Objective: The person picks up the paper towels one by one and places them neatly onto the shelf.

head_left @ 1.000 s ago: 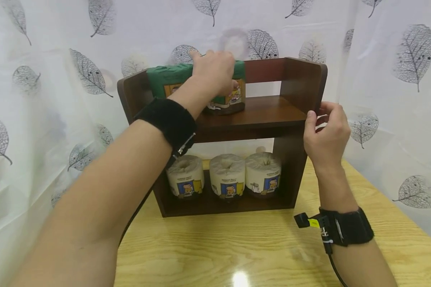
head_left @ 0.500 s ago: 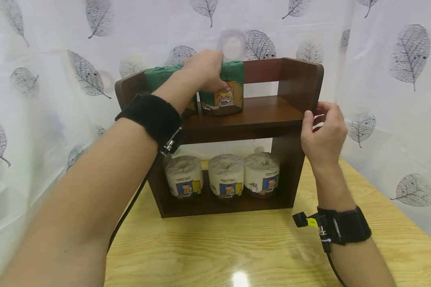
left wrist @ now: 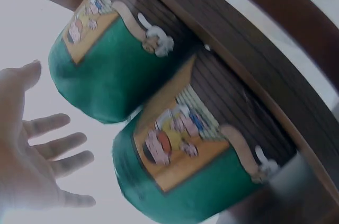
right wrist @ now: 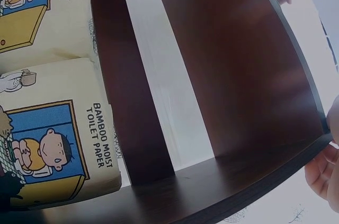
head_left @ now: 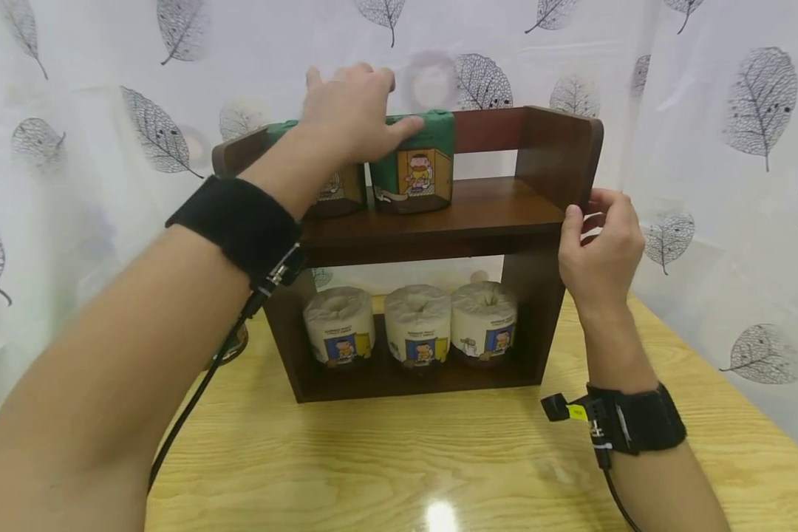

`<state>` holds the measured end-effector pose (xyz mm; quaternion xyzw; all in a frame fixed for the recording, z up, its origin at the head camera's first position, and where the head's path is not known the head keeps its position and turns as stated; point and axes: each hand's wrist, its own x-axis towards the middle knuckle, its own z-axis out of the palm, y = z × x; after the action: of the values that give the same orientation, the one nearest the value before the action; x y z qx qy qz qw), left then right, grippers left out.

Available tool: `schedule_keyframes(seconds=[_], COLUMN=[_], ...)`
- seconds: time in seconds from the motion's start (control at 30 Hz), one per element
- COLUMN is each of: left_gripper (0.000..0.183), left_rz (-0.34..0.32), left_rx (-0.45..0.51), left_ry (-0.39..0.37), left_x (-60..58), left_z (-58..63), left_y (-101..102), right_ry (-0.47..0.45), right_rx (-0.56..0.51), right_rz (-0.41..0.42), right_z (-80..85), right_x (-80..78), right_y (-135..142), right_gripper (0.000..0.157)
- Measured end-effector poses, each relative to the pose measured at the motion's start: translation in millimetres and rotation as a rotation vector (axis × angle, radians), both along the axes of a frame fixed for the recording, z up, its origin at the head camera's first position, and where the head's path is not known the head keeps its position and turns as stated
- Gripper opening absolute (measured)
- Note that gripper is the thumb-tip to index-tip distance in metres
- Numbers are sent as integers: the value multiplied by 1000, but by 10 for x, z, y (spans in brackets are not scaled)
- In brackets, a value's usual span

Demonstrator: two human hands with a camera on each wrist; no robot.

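A dark brown two-tier wooden shelf (head_left: pixel 558 155) stands on the table. On its upper board sit two green-wrapped toilet rolls, the right one (head_left: pixel 412 181) in plain sight, the left one (head_left: pixel 335 196) partly behind my forearm. My left hand (head_left: pixel 349 114) is raised just above and in front of them. In the left wrist view its fingers are spread and hold nothing, with a gap between the hand and the green rolls (left wrist: pixel 106 83). My right hand (head_left: pixel 601 251) grips the shelf's right side panel, thumb at the front edge and curled fingers on the outer face.
Three cream toilet rolls (head_left: pixel 417 325) stand on the lower board. Left of the shelf, a dark roll-like thing (head_left: pixel 236 343) shows on the wooden table (head_left: pixel 372 458), mostly hidden by my left arm. A leaf-patterned curtain (head_left: pixel 691 96) hangs close behind and at the sides.
My left hand has come off the right green roll, moving left and up with its fingers spreading. The right green roll now shows a more front-facing picture. My right hand stays put.
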<state>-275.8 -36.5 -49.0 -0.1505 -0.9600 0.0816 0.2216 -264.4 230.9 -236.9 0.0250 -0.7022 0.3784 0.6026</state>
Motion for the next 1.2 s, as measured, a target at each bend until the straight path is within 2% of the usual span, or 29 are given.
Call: schedule_keyframes(seconds=[0.17, 0.4, 0.6, 0.73, 0.83, 1.0, 1.2], left_gripper=[78, 77, 73, 65, 58, 53, 51], left_rz=[19, 34, 38, 18, 16, 33, 33], left_rx=[35, 98, 229, 341, 430, 545, 644], left_ry=[106, 131, 150, 226, 297, 362, 413], left_x=[76, 187, 262, 303, 325, 320, 241], left_z=[38, 90, 164, 153, 106, -7, -231], left_y=[-197, -457, -701, -893, -1043, -1271, -1523], right_ry=[22, 15, 16, 11, 12, 11, 2], right_rx=[11, 9, 10, 8, 8, 9, 2], right_rz=[-3, 3, 0, -6, -3, -2, -7], right_z=[-5, -10, -13, 1, 9, 6, -14], right_x=[-20, 10, 33, 19, 7, 0, -15], right_y=[21, -3, -18, -4, -3, -7, 14], right_gripper=[28, 27, 27, 28, 29, 28, 30])
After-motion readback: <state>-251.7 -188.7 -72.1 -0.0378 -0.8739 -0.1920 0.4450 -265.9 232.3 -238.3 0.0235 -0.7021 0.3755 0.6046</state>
